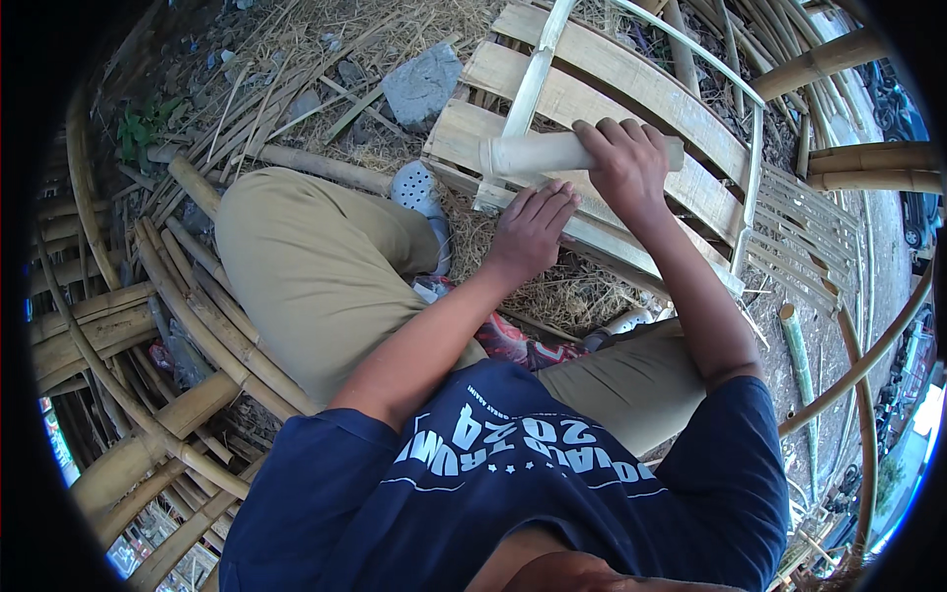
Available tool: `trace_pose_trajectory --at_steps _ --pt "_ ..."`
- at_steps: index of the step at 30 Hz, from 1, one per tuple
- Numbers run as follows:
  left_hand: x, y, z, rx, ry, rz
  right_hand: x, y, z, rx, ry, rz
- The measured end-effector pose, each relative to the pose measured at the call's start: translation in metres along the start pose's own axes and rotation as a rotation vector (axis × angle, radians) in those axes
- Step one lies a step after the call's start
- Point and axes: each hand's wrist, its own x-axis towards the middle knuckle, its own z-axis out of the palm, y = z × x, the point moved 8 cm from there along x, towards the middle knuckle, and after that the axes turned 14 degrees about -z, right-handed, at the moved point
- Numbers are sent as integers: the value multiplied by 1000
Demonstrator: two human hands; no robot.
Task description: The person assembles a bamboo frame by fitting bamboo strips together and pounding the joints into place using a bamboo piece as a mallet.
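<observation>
A thick, pale cylindrical piece of wood or bamboo (538, 154) lies level across my right hand's grip. My right hand (631, 163) is closed around it near its right end. Just below its left part, my left hand (533, 227) bends over the near edge of a pale bamboo strip (617, 245), fingers together and thumb on the near side. This strip belongs to a light frame whose upright strip (538, 74) and right strip (750, 183) lie over a slatted wooden pallet (602, 84). Whether the cylinder touches the frame cannot be told.
A grey stone block (422, 86) sits beyond my left foot. Bamboo poles (212, 326) are stacked at the left, and loose sticks and dry straw cover the ground. A slatted bamboo panel (804, 227) lies right of the pallet, with a green pole (799, 375) nearer me.
</observation>
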Motion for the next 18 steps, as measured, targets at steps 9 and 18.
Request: trace_pose_trajectory --at_steps 9,18 --pt "-1 1 0 -17 29 10 -21 28 20 247 -19 234" --pt "-2 -1 -1 13 59 19 -25 34 2 603 -263 502"
